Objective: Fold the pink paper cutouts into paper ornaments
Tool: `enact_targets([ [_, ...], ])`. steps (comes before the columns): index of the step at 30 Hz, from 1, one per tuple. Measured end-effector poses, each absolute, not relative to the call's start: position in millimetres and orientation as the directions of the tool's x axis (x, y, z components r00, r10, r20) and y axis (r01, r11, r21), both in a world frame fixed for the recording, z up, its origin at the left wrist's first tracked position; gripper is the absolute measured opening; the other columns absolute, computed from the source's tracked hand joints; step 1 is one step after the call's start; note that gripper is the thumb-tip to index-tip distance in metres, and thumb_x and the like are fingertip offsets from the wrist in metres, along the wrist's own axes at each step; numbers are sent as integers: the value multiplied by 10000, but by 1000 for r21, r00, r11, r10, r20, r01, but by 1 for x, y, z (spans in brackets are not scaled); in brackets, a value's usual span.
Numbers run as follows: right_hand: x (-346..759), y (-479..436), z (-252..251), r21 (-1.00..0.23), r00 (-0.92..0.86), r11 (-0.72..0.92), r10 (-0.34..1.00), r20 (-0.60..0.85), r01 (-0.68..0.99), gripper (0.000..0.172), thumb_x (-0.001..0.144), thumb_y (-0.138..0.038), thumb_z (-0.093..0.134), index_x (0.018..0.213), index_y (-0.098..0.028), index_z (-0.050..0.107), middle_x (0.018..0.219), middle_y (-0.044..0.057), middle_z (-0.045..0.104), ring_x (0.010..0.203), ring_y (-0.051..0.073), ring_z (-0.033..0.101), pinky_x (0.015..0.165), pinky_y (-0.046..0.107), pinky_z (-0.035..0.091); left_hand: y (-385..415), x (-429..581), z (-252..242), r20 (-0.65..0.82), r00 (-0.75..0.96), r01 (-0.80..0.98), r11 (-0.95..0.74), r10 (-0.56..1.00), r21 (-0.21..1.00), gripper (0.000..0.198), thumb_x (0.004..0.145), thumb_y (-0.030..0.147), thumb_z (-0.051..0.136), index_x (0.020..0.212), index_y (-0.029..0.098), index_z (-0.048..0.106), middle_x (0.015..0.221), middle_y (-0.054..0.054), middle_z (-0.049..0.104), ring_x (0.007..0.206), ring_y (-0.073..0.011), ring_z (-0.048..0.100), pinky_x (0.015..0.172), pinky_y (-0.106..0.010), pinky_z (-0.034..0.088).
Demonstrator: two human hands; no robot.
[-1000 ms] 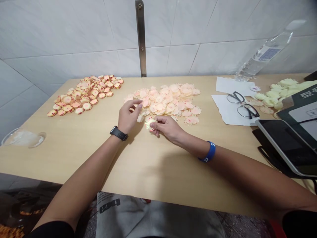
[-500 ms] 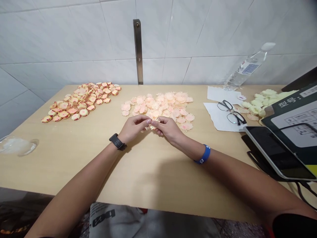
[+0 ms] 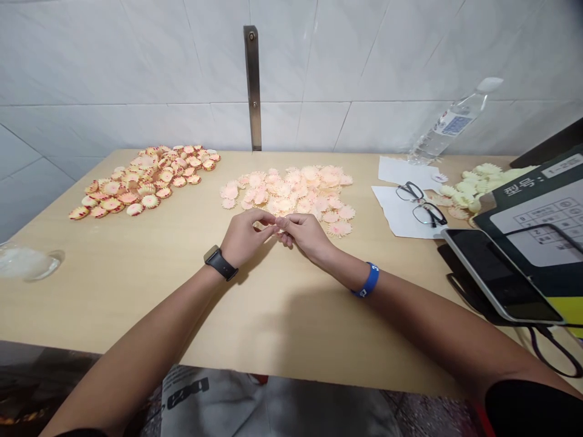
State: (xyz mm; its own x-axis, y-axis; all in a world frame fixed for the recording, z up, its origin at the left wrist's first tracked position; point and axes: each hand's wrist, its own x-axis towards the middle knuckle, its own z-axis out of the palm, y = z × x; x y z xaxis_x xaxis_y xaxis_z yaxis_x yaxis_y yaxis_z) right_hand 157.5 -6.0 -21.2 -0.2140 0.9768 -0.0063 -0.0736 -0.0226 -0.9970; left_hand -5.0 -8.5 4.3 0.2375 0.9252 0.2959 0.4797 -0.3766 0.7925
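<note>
While the left hand (image 3: 243,238) and right hand (image 3: 307,235) are held together, their fingers (image 3: 283,223) are pinching a small, mostly hidden flower cutout (image 3: 272,230).

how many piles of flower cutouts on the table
3: red-edged pile at left, pale pink pile in the middle, pale yellow pile at right, partly behind a dark folder.
</note>
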Motion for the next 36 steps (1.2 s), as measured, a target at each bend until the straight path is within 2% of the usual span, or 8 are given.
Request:
enact_targets([
  [4, 157, -4, -27, -994, -277, 9, 960, 38, -105, 403, 707, -545, 734, 657, -152, 656, 620, 25, 626, 548, 110, 568, 524, 247, 460, -3, -10, 1, 349, 233, 509, -420, 907, 751, 104, 789, 284, 651, 763, 201, 710, 815, -40, 718, 796, -185, 644, 657, -284, 509],
  [8, 158, -2, -29, -995, -237, -8, 971, 16, -97, 348, 695, -476, 766, 647, -164, 619, 573, 6, 608, 539, 110, 559, 531, 246, 449, -1, -11, 0, 356, 234, 494, -426, 905, 758, 112, 794, 280, 641, 741, 201, 699, 808, -37, 710, 792, -185, 639, 660, -285, 508],
  [18, 161, -3, -22, -989, -151, -71, 987, -51, -129, 521, 589, -561, 823, 552, -194, 455, 458, -42, 509, 432, 71, 446, 421, 207, 312, -4, -8, 2, 206, 298, 353, -308, 932, 883, 208, 804, 348, 635, 863, 175, 735, 913, -69, 738, 839, -202, 657, 745, -316, 511],
  [22, 161, -4, -21, -990, -180, -94, 981, -75, -102, 532, 556, -589, 830, 530, -188, 481, 454, -39, 497, 412, 68, 429, 410, 212, 315, -6, -5, 3, 157, 315, 341, -266, 936, 902, 210, 759, 347, 692, 867, 175, 747, 898, -69, 749, 836, -212, 668, 767, -330, 508],
  [25, 160, -4, -22, -994, -189, -76, 980, -61, -74, 504, 601, -615, 793, 543, -173, 558, 461, -22, 512, 423, 77, 442, 431, 229, 354, -8, -2, 3, 140, 259, 374, -233, 956, 898, 173, 737, 328, 711, 794, 168, 743, 834, -62, 746, 803, -208, 663, 750, -323, 496],
  [28, 160, -4, -25, -997, -217, -22, 976, -6, -71, 480, 688, -623, 728, 626, -154, 649, 498, -3, 544, 464, 98, 487, 468, 247, 393, -8, -4, 4, 176, 226, 410, -258, 958, 875, 152, 740, 318, 703, 729, 168, 723, 779, -46, 731, 764, -187, 647, 728, -304, 483],
  [31, 159, -2, -28, -995, -262, 58, 962, 77, -79, 450, 707, -597, 725, 644, -157, 655, 559, 9, 584, 523, 114, 532, 523, 264, 433, -7, -7, 5, 236, 205, 429, -304, 950, 851, 159, 760, 317, 677, 697, 174, 709, 748, -31, 716, 753, -174, 632, 723, -292, 472],
  [36, 158, 0, -29, -991, -279, 76, 955, 104, -107, 401, 725, -540, 739, 628, -170, 619, 575, -1, 584, 541, 114, 532, 556, 277, 440, -6, -7, 6, 149, 152, 281, -187, 977, 941, 157, 731, 313, 686, 691, 163, 705, 714, -30, 694, 720, -163, 617, 682, -281, 475],
])
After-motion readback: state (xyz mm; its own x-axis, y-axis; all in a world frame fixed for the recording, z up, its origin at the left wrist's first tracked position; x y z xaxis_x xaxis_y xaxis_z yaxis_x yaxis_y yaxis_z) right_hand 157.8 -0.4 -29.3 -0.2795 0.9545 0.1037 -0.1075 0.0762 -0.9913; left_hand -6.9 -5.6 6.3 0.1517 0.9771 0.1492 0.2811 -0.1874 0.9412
